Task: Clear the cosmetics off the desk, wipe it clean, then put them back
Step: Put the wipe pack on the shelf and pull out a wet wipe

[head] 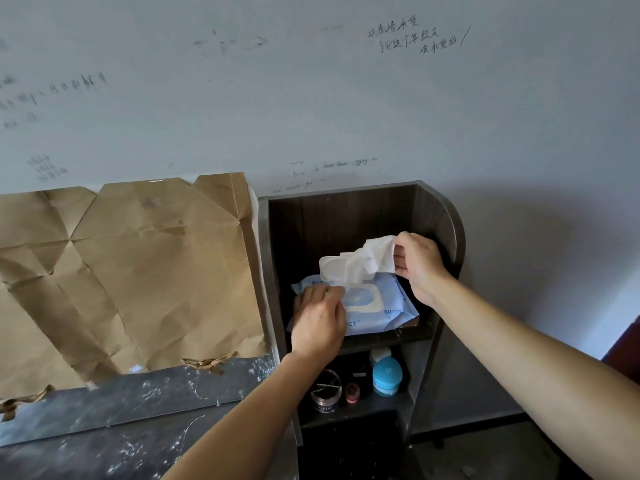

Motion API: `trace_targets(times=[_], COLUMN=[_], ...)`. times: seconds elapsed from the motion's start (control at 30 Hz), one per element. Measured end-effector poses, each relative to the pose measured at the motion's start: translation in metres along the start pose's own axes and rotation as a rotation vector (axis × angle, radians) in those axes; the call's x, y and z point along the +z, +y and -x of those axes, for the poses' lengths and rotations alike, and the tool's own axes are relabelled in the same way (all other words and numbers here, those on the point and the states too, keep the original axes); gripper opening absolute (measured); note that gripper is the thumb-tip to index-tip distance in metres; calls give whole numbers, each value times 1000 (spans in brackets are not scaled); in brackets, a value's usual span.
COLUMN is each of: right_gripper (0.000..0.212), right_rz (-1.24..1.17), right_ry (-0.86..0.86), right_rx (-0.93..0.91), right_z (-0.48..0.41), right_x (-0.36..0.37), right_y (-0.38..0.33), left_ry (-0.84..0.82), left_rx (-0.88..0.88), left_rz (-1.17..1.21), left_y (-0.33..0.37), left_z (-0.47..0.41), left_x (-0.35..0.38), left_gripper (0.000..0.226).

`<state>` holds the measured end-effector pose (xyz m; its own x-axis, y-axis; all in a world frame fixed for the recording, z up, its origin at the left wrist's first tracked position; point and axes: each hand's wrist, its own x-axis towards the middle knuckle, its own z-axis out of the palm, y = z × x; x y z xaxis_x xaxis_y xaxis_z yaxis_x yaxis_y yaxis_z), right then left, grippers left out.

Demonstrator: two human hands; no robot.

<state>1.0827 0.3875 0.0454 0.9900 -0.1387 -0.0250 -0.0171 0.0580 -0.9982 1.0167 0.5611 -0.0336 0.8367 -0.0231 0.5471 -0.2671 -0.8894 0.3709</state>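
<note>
White wipe (375,256) pinched by right hand (420,265) — left hand (320,320) presses down the blue pack (393,296).

Plastic wipe pack (391,296) (glossy), wood-grain shelf (437,220)

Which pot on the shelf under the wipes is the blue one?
The rightmost one: the blue jar stands taller than the small red pot in the middle and the clear jar on the left.

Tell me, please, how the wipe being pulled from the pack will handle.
Probably floppy: the wipe sags crumpled from the right hand. Likely light, as a fingertip pinch lifts it. The pack may slide; the left hand holds it down.
</note>
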Motion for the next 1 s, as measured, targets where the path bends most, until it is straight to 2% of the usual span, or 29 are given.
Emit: trace_targets(times=[0.1,0.17,0.23,0.27,0.4,0.5,0.53,0.7,0.83,1.0], right_gripper=[17,15,12,12,9,19,23,38,31,29], right_rz=[21,59,155,214,442,669,749,1130,1138,1013], right_ry=[40,46,24,14,-47,-105,-111,-71,-97,-127], right_rx=[5,13,-6,-28,-154,-279,-314,-513,-575,-468], right_z=[5,10,16,18,26,31,34,42,40,41], right_x=[-2,-4,-8,-10,-18,-22,-24,-24,-25,-20], right_y=[7,13,20,25,36,44,47,49,60,62], left_ry=[-182,-292,-336,-306,37,-35,-57,-61,-56,4], left_rx=[103,102,85,73,61,67,72,171,235,226], left_rz=[25,-3,13,41,83,17,2,-42,-21,-78], left_y=[-1,-3,-5,-4,-2,2,3,2,-7,-11], left_z=[0,-6,-11,-12,-20,-29,-29,-4,21,26], left_x=[-4,-5,-6,-8,-14,-18,-17,-14,-6,-3], left_gripper=[54,53,50,48,28,56,58,41,30,31])
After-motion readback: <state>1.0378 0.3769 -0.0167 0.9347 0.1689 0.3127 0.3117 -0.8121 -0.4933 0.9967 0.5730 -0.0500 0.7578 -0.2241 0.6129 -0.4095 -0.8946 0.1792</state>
